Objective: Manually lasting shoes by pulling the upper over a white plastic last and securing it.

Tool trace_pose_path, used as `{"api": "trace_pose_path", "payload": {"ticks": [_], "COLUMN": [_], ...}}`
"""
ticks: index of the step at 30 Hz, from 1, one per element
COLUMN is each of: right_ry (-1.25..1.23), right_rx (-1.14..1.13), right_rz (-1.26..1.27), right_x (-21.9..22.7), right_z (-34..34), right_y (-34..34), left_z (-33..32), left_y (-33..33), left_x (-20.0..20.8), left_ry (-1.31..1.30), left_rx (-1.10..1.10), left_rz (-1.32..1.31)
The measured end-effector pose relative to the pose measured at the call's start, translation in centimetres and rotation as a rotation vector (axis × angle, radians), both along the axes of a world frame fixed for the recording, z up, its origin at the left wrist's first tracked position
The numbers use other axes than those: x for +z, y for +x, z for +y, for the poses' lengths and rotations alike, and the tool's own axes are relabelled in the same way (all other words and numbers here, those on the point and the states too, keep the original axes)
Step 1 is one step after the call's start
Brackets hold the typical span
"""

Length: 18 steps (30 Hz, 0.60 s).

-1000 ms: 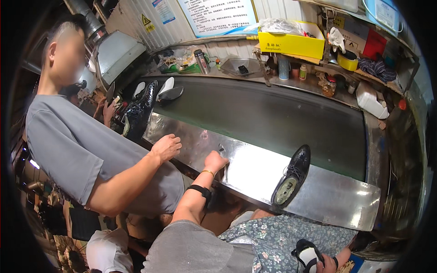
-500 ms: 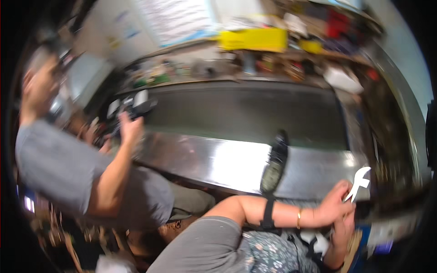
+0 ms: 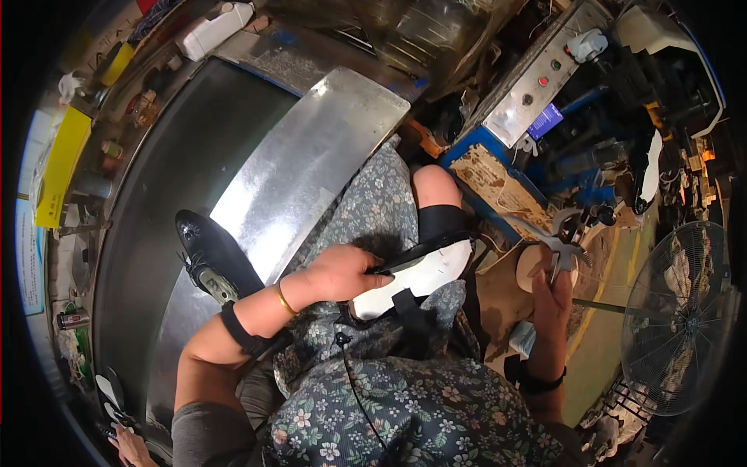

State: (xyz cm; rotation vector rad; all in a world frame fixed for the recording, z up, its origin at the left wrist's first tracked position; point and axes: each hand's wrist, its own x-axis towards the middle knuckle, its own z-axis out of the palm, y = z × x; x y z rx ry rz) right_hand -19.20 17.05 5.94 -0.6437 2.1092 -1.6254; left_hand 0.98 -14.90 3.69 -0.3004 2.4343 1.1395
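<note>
My left hand (image 3: 342,272) grips the edge of a black shoe (image 3: 389,292) that lies sole side up across my lap, its white insole (image 3: 442,268) showing. A black strap crosses the insole near my apron. Off to the right, my right hand (image 3: 551,294) is closed round a pair of metal pincers (image 3: 556,241), jaws pointing up and away from the shoe. To the left, a black lace-up shoe (image 3: 218,261) lies on the belt and metal ledge.
A dark conveyor belt (image 3: 179,148) runs along the left beside a shiny metal ledge (image 3: 311,148). At right stand a machine with a button panel (image 3: 537,86), another white-soled shoe (image 3: 648,171) and a caged fan (image 3: 685,319). A co-worker's hand (image 3: 131,447) shows at lower left.
My view has swung right, and the co-worker is now mostly out of it. My hands, close together before, are apart; the left grips the shoe, the right holds the pincers.
</note>
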Motion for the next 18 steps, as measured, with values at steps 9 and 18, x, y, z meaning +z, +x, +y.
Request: {"api": "trace_pose_path", "payload": {"ticks": [9,18], "right_ry": [-0.422,0.625], "right_rx": [0.450,1.069], "right_rz": [-0.430,0.115], "right_x": [3.6,3.7], "right_z": [-9.3,-8.1], "right_y": [-0.7,-1.2], "left_z": [0.8,1.9], "left_y": [-0.8,-1.8], "left_x": [-2.2,-4.7], "left_ry": [0.103,0.396], "left_rx": [0.197,0.292], "left_rz": [0.002,-0.071]}}
